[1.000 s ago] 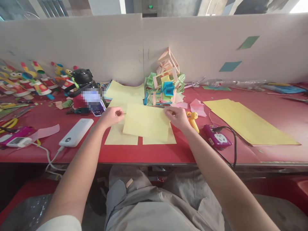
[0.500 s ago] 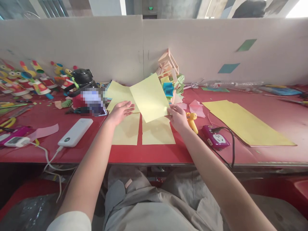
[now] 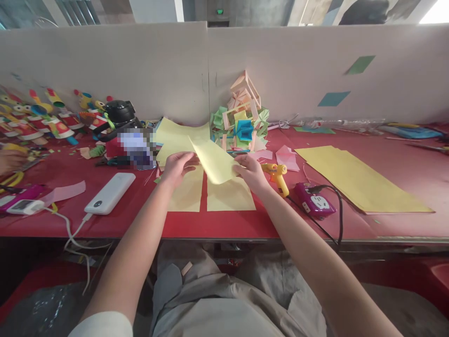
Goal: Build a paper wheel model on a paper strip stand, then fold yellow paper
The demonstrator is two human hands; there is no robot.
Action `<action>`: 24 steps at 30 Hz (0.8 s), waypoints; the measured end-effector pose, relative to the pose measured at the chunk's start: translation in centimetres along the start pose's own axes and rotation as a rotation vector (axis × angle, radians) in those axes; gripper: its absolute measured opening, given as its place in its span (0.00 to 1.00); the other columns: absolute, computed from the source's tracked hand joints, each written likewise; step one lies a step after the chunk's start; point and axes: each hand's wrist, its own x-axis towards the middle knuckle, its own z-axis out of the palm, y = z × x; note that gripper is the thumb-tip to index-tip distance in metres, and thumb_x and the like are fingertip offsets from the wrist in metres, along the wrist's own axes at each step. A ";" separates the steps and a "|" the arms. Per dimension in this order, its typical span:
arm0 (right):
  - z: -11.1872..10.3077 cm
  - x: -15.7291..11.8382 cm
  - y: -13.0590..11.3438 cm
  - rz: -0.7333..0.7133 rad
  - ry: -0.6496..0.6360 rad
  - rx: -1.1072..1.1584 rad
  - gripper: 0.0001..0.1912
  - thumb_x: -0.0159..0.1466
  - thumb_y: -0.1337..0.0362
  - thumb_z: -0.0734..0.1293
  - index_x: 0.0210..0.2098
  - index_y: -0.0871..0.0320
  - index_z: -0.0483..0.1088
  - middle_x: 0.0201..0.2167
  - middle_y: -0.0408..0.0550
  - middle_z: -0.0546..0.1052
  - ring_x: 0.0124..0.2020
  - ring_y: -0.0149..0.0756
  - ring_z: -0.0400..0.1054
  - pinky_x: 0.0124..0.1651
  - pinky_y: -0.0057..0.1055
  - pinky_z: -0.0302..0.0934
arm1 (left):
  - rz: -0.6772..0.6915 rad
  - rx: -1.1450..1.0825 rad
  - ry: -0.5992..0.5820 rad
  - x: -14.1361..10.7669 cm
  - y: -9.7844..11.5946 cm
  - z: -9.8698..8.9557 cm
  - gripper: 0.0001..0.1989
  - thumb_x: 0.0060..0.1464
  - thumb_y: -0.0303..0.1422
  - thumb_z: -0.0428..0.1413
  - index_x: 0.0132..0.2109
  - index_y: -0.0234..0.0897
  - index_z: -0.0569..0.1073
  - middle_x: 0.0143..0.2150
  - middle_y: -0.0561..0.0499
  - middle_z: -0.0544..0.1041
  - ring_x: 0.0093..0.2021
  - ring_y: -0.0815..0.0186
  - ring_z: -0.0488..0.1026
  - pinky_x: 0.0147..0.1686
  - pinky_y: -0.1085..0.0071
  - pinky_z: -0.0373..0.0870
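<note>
A pale yellow sheet (image 3: 215,161) is raised above the table, tilted and slightly curved. My right hand (image 3: 249,171) pinches its right edge. At the left edge of the sheet, my left hand (image 3: 179,168) has its fingers closed on the paper. Two pale yellow pieces lie flat beneath, a left piece (image 3: 185,194) and a right piece (image 3: 229,199), with a narrow red gap between them. Behind my left hand lies another yellow sheet (image 3: 178,133) with a curled edge.
Folded paper models (image 3: 243,126) stand behind. On the right are a yellow glue gun (image 3: 278,178), a purple socket block (image 3: 315,201) and large yellow sheets (image 3: 361,180). A white power bank (image 3: 110,193) and black bottle (image 3: 121,114) are left. Another person's hand (image 3: 10,161) shows far left.
The raised sheet has come down and tilted flatter, uncovering more of the paper models. My left hand has moved right and closed on its edge. Another person's hand has appeared far left.
</note>
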 end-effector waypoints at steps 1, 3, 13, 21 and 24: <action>0.0 0.0 0.1 -0.009 -0.014 -0.014 0.18 0.52 0.57 0.71 0.40 0.55 0.67 0.35 0.44 0.75 0.31 0.32 0.70 0.35 0.33 0.69 | -0.023 -0.007 -0.026 -0.1 0.0 0.2 0.19 0.48 0.46 0.61 0.39 0.34 0.77 0.38 0.43 0.82 0.39 0.60 0.80 0.35 0.69 0.74; 0.1 -0.1 0.1 -0.037 -0.013 -0.027 0.18 0.53 0.57 0.71 0.41 0.56 0.68 0.35 0.43 0.73 0.30 0.31 0.68 0.35 0.32 0.68 | -0.064 -0.023 -0.050 -0.2 -0.1 0.3 0.23 0.51 0.52 0.57 0.39 0.34 0.76 0.39 0.41 0.82 0.42 0.56 0.80 0.36 0.65 0.76; 0.5 -1.0 -0.7 -0.228 -0.052 -0.216 0.23 0.58 0.51 0.73 0.50 0.53 0.74 0.58 0.54 0.70 0.57 0.44 0.67 0.54 0.41 0.69 | 0.133 -0.018 0.105 -1.0 -0.5 0.7 0.27 0.34 0.49 0.73 0.36 0.34 0.78 0.37 0.44 0.82 0.42 0.54 0.79 0.40 0.63 0.75; 2.0 -1.7 -1.6 0.090 -0.655 0.189 0.45 0.56 0.28 0.63 0.62 0.50 0.67 0.58 0.55 0.75 0.54 0.49 0.73 0.56 0.49 0.68 | 0.075 0.031 -0.109 -1.6 -1.4 2.7 0.31 0.47 0.63 0.59 0.31 0.36 0.75 0.30 0.46 0.79 0.36 0.56 0.79 0.33 0.64 0.74; 2.0 -1.4 -1.3 0.103 -0.541 0.178 0.43 0.59 0.27 0.56 0.59 0.50 0.71 0.53 0.55 0.78 0.55 0.52 0.72 0.55 0.51 0.68 | 0.009 0.020 -0.206 -1.8 -1.5 3.2 0.28 0.46 0.60 0.62 0.27 0.36 0.74 0.28 0.46 0.79 0.35 0.57 0.79 0.34 0.65 0.74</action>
